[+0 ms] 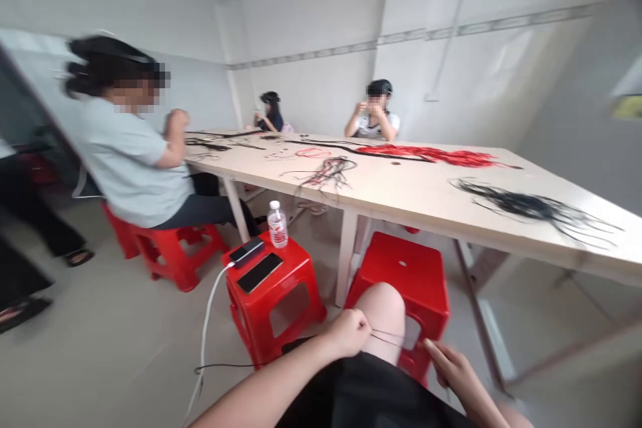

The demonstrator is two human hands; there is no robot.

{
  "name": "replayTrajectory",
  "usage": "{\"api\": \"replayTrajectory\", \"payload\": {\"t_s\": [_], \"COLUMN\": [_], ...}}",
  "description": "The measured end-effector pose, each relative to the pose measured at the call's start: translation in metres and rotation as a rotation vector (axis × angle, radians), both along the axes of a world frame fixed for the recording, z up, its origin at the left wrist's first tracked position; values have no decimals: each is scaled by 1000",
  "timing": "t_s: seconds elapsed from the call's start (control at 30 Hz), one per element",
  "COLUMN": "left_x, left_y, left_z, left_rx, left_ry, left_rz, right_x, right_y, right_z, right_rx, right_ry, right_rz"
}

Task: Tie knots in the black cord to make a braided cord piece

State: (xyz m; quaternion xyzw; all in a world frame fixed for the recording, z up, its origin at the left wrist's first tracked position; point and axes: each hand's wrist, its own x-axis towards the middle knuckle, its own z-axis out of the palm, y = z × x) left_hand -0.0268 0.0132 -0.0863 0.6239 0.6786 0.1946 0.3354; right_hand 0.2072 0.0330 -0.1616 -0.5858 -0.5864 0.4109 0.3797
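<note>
Thin dark cord [388, 334] stretches in two strands between my hands, just above my bare knee. My left hand [351, 333] is closed in a fist around one end of it. On the other side, my right hand [449, 368] pinches the cord between thumb and fingers, somewhat blurred by motion. Beyond my knee stands a red plastic stool [401, 267], partly hidden by my leg.
The long pale table [416, 197] carries a black cord bundle [531, 204], red cords [436, 155] and a mixed black-and-red tangle [328, 172]. Another red stool [295, 267] holds a water bottle [277, 224], a phone [259, 272] and a power bank [246, 251]. Several people are nearby.
</note>
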Motion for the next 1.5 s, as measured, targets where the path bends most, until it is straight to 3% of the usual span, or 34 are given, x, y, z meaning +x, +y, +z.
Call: {"api": "replayTrajectory", "payload": {"t_s": [0.1, 0.23, 0.33, 0.4, 0.5, 0.73, 0.87, 1.03, 1.3, 1.5], "left_x": [2, 4, 3, 3, 2, -2, -4, 0, -5, -9], "left_y": [13, 18, 18, 20, 23, 24, 23, 22, 31, 34], "left_z": [5, -4, -11, -13, -9, -5, -6, -4, -1, 5], "left_rx": [-20, -96, -148, -162, -177, -192, -185, -182, -335, -382], "left_ry": [-36, -114, -176, -212, -250, -279, -261, -259, -342, -344], "left_rz": [-31, -27, -25, -22, -19, 1, 5, 18, -16, 8], "right_x": [3, -6, -40, -69, -102, -106, -104, -103, -105, -103], "right_y": [20, 27, 12, -4, -27, -36, -39, -40, -36, -40], "right_z": [12, 30, 33, 30, 19, 5, 5, -1, -22, -12], "right_rx": [173, 237, 337, 558, 673, 674, 648, 744, 520, 594], "right_ry": [-172, -287, -327, -361, -428, -440, -450, -532, -710, -720], "right_rz": [31, -171, -224, -180, -32, 142, 139, 61, 76, 99]}}
